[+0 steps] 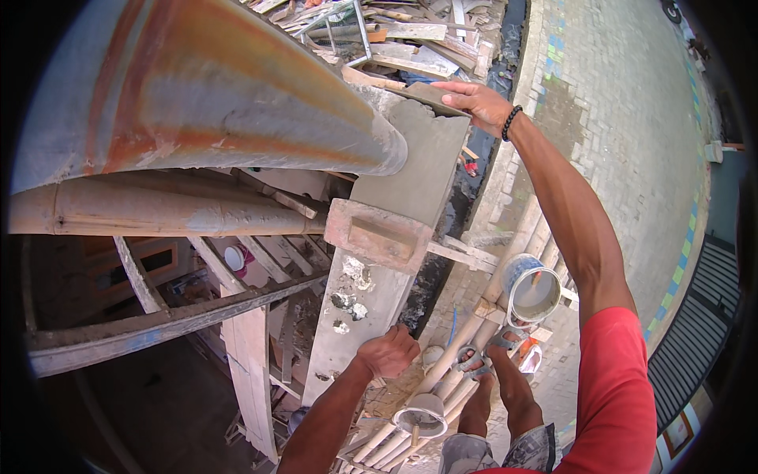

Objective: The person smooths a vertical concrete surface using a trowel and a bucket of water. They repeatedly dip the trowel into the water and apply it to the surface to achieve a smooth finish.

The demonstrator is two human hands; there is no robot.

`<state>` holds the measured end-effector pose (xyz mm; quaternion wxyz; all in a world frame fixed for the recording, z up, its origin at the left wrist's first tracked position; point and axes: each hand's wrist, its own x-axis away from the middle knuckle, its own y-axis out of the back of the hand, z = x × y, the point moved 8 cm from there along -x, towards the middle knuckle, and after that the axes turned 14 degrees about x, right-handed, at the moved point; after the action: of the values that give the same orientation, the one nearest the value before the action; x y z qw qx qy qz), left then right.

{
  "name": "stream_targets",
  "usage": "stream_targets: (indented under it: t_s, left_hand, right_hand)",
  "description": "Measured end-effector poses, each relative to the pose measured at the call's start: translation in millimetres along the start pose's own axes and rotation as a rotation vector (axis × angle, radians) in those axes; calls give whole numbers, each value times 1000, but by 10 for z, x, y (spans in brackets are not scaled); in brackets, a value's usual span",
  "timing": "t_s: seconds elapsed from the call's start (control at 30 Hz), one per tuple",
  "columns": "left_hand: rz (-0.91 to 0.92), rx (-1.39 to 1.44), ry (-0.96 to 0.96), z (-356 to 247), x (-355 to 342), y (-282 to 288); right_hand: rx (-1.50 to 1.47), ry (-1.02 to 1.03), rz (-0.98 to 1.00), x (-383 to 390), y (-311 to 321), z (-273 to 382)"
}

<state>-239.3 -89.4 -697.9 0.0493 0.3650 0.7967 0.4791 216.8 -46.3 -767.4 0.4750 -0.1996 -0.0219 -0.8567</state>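
My right hand [478, 104], with a black bead bracelet at its wrist, reaches to the far end of a concrete ledge [320, 336]. Its fingers are stretched out over a flat grey cement-coloured board [433, 95]. Smooth wet mortar [410, 170] covers the ledge's far half. A cement-smeared plastering float [382, 235] with a raised bar handle lies across the ledge, untouched by either hand. Closer to me, my left hand [388, 351] is closed over the ledge's right edge, its fingertips hidden. White and dark patches mark the ledge between that hand and the float.
A large rusty metal pipe [237, 87] and a bamboo pole [158, 207] end near the ledge's left side. My feet stand on bamboo scaffolding [474, 324], with a bucket [534, 291] and another bucket [420, 416] beside them. Scrap wood [414, 31] lies ahead; right is a paved street [632, 126].
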Motion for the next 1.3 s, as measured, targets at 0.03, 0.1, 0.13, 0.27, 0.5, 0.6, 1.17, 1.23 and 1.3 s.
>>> stream_targets:
  t_s: [0.03,0.1,0.13,0.27,0.5,0.6,1.17,1.23,1.3]
  left_hand:
    - [4,-6,3,2,4,-12]
    - [2,-15,9,4,12,-26]
    - [-5,-23,8,12,4,-25]
    - [-10,-33,15,19,-2,-33]
    - [8,-43,64,20,66,-68]
    - [-19,-14,76,23,30,-39]
    - [44,-63,194,71,-2,-20]
    - [57,-87,199,57,-5,-8]
    - [72,-104,217,53,0,9]
  right_hand:
    - [-21,-9,-22,-5,37,-27]
    - [-91,0,-103,4,171,-56]
    - [-137,17,-166,24,327,-96]
    - [-251,-25,-344,478,840,-308]
    - [-281,-203,-481,2517,892,-1205]
    - [-358,-357,-420,3763,386,-1593]
    - [-483,-661,-571,7154,-1386,-1750]
    - [-504,-612,-585,7180,-1485,-1696]
    - [-522,-587,-589,7203,-1581,-1718]
